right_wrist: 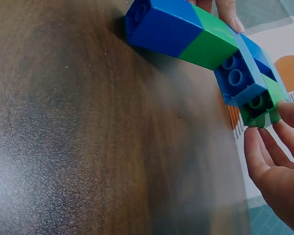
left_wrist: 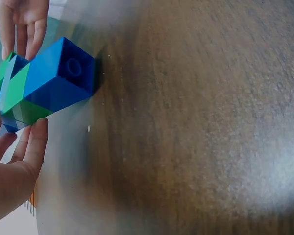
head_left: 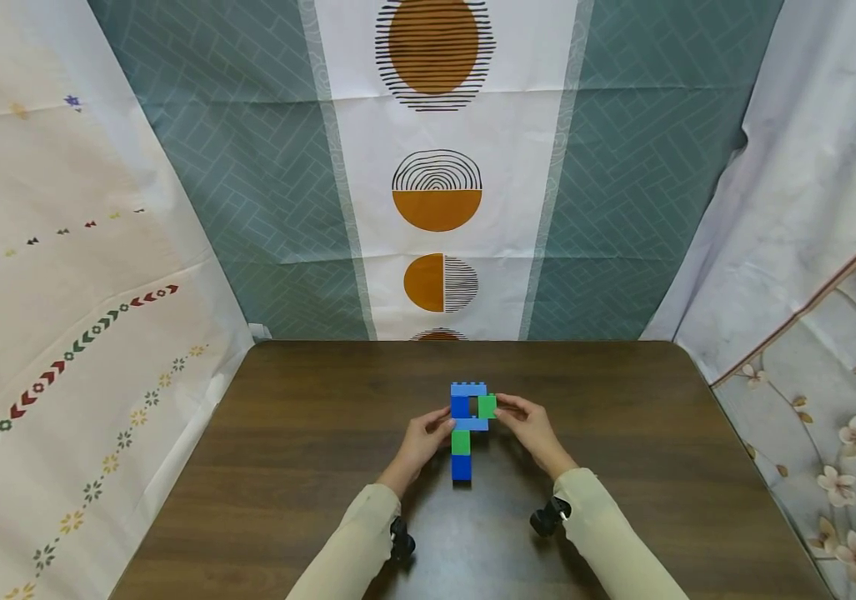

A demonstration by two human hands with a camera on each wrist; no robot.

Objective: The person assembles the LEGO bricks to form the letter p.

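Note:
Both hands hold one P-shaped build of toy building blocks over the table. It has a light blue bar at the top, a dark blue block and a green block side by side below it, and a second light blue bar. Under that bar's left end come another green block and a dark blue block. My left hand grips the left side near the lower bar. On the right, my right hand pinches the upper green block. Hollow undersides show in the right wrist view.
The brown wooden table surrounds the build. Behind it hangs a teal and white patterned cloth. Printed curtains stand at the left and right.

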